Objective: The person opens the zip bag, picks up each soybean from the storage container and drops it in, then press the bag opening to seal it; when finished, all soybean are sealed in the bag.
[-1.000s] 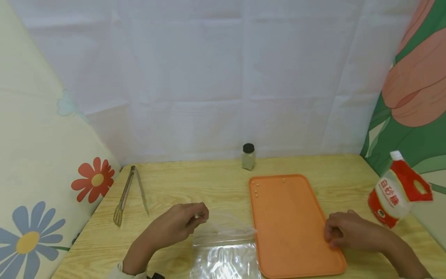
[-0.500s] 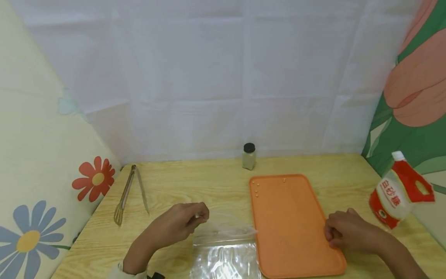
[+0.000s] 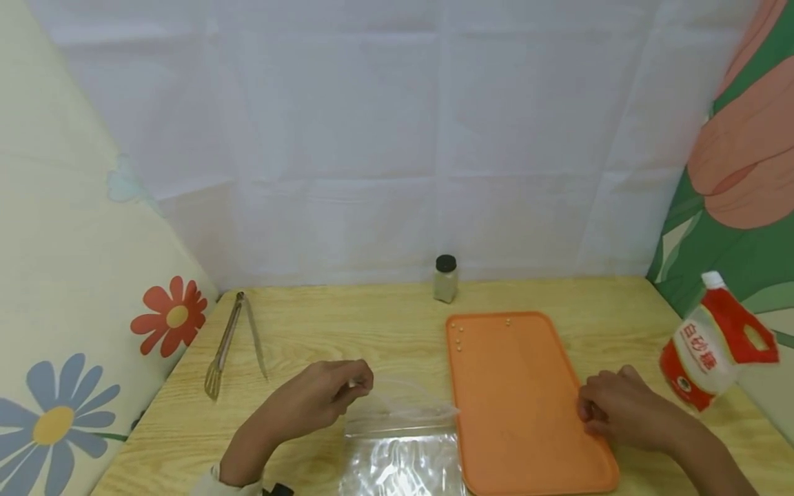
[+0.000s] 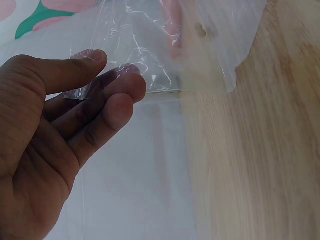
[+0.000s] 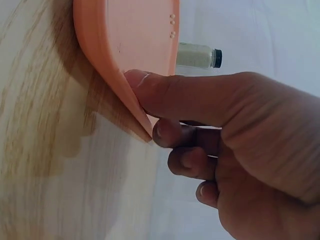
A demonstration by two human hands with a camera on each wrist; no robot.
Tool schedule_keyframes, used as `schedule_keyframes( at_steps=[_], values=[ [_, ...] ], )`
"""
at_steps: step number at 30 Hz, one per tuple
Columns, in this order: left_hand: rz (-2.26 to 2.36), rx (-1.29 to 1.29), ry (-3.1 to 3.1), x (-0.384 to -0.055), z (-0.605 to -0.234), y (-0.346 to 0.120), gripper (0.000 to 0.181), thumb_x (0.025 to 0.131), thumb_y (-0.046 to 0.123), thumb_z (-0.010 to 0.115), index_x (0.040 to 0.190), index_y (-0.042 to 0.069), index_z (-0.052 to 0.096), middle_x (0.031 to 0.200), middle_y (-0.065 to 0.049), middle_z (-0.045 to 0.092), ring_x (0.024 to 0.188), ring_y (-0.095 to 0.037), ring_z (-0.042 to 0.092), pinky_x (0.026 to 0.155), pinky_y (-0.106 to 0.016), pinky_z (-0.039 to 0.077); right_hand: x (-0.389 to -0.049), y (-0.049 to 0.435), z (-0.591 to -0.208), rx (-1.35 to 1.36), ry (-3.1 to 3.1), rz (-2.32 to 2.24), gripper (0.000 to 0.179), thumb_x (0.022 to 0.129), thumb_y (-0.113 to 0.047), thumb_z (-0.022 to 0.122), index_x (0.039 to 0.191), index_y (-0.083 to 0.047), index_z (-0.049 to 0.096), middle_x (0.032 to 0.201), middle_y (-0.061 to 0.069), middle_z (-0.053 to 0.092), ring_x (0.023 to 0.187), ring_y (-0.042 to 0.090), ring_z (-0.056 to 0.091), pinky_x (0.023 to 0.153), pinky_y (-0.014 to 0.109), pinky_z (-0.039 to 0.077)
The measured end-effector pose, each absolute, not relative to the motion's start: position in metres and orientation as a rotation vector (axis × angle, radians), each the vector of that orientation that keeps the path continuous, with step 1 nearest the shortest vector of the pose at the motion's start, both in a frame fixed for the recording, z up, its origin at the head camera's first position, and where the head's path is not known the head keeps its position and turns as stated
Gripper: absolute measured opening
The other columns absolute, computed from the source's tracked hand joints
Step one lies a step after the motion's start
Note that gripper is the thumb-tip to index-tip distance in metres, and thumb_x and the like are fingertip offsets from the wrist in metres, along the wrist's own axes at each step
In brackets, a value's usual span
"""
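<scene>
My left hand [image 3: 310, 401] pinches the upper left edge of a clear plastic zip bag [image 3: 400, 463] between thumb and fingers. In the left wrist view the thin film of the bag [image 4: 145, 37] spreads out past the fingertips, its mouth parted. My right hand [image 3: 623, 408] grips the right rim of an orange tray [image 3: 515, 413], thumb on top and the other fingers curled at the edge. The bag's right corner reaches the tray's left rim. Several small pale round pieces [image 3: 458, 340] show near the tray's far left corner, and another lies at its far edge.
A small glass jar [image 3: 445, 282] with a black lid stands behind the tray. Metal tongs [image 3: 229, 341] lie spread at the left. A red and white sugar pouch [image 3: 707, 351] stands at the right. White cloth [image 3: 347, 138] hangs along the table's back edge.
</scene>
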State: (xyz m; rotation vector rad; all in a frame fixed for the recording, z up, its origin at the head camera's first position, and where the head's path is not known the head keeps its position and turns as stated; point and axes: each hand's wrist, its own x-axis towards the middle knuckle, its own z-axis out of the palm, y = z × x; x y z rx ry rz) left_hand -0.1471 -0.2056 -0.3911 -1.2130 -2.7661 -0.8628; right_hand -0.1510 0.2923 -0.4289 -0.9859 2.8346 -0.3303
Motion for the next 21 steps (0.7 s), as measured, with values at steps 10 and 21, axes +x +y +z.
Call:
schedule_keyframes(
  at_steps=[10, 21],
  values=[
    [-0.870, -1.234, -2.752, -0.147, -0.390, -0.205, 0.020, 0.098, 0.004, 0.066, 0.101, 0.022, 0.061, 0.087, 0.006, 0.064, 0.067, 0.000, 0.056, 0.058, -0.021, 0.050, -0.150, 0.288, -0.427, -1.111, 2.938, -0.157, 0.030, 0.082, -0.027, 0.083, 0.074, -0.034, 0.055, 0.070, -0.022, 0.037, 0.068, 0.003, 0.035, 0.069, 0.034, 0.023],
    [-0.867, -1.227, -2.761, -0.147, -0.391, -0.205, 0.022, 0.097, 0.003, 0.066, 0.102, 0.023, 0.061, 0.088, 0.005, 0.066, 0.068, 0.000, 0.057, 0.059, -0.021, 0.051, -0.153, 0.281, -0.435, -1.307, 2.965, -0.383, 0.025, 0.087, -0.026, 0.080, 0.081, -0.036, 0.058, 0.076, -0.027, 0.040, 0.071, -0.003, 0.039, 0.070, 0.029, 0.023]
  ],
)
